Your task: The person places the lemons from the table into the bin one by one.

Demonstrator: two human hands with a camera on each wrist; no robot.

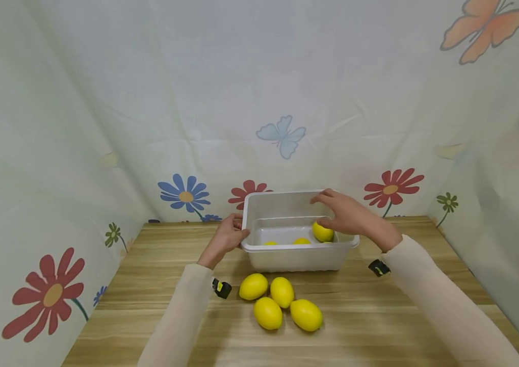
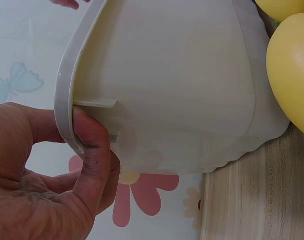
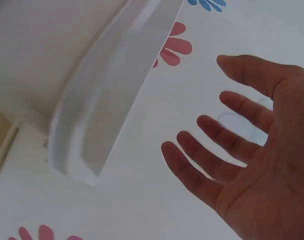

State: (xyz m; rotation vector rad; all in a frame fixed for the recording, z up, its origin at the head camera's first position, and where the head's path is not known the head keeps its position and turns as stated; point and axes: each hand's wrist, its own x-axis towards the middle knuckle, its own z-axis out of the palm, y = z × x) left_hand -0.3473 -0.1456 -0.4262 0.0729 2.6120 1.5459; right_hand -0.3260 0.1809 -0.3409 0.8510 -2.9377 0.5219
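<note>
A white plastic bin (image 1: 293,259) stands at the back of the table, tilted toward the camera in the head view. My left hand (image 1: 228,235) grips its left rim, thumb on one side and curled fingers under the lip (image 2: 66,95). Over the bin's right end hovers my right hand (image 1: 350,214), and the right wrist view shows its fingers (image 3: 192,172) spread with an empty palm. Just below that thumb, inside the bin, is a lemon (image 1: 323,234). Tops of other lemons (image 1: 302,241) peek over the front wall, which hides the rest of them.
Several lemons (image 1: 268,313) lie grouped on the wooden table (image 1: 369,326) in front of the bin. A cloth backdrop (image 1: 213,102) with printed flowers and butterflies hangs right behind the bin and along both sides of the table.
</note>
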